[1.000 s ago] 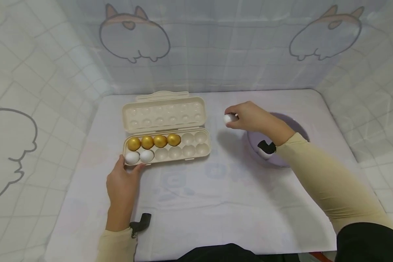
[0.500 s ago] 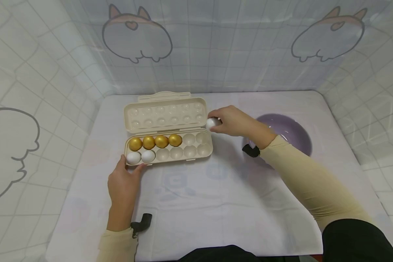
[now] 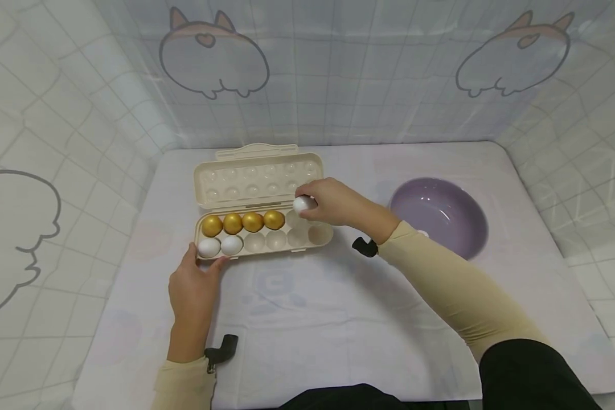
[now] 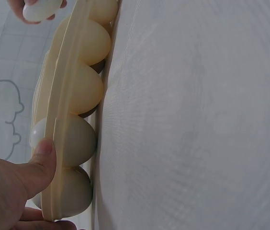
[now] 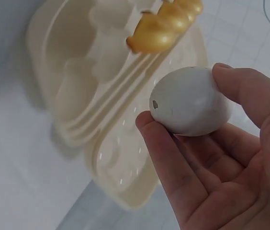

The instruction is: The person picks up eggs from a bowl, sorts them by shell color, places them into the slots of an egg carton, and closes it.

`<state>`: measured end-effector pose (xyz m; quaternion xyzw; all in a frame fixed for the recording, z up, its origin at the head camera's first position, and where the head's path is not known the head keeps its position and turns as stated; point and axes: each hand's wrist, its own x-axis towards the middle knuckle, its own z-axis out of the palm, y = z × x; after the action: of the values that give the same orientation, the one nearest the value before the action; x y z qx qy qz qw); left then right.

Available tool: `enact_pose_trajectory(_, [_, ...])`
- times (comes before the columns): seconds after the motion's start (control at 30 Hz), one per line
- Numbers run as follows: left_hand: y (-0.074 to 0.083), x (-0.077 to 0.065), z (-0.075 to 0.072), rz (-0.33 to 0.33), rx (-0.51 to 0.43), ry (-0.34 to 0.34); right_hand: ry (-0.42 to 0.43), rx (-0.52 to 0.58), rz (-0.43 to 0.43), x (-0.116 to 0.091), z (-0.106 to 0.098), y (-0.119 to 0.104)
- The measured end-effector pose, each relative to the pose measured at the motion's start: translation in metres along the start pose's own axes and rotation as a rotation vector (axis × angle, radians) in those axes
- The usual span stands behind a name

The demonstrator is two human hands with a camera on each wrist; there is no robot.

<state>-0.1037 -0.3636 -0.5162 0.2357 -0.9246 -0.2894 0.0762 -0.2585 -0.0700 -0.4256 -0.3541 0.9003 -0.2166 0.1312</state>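
Observation:
An open cream egg carton (image 3: 307,241) lies at the left of the table. Several golden eggs (image 3: 253,221) fill part of its back row, and two white eggs (image 3: 231,245) sit at the left of its front row. My left hand (image 3: 195,290) grips the carton's front left corner, thumb (image 4: 43,160) on the rim. Between thumb and fingers, my right hand (image 3: 338,202) holds another white egg (image 5: 192,101) over the right end of the carton's back row. A small dark chip marks one end of that egg in the right wrist view.
A purple bowl (image 3: 456,210) stands on the right, partly behind the right sleeve (image 3: 456,279); a sliver of something white (image 3: 423,233) shows at its near side. The carton's lid (image 3: 258,176) lies back towards the patterned rear curtain (image 3: 359,74). White cloth (image 3: 307,341) covers the table.
My right hand has carried the white egg leftwards from beside the bowl to above the carton's right end. The left hand has kept its grip on the carton corner.

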Motion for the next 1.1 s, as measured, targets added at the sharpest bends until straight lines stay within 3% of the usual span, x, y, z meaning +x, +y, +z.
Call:
enact_pose_trajectory(0.67, [-0.008,0.000,0.000,0.026,-0.007,0.022,-0.023,-0.058,-0.062,0.041,0.072,-0.061])
enact_pose_trajectory(1.1, [-0.009,0.001,-0.001,0.057,0.004,0.034,0.036,-0.147,-0.142,0.049,0.102,-0.069])
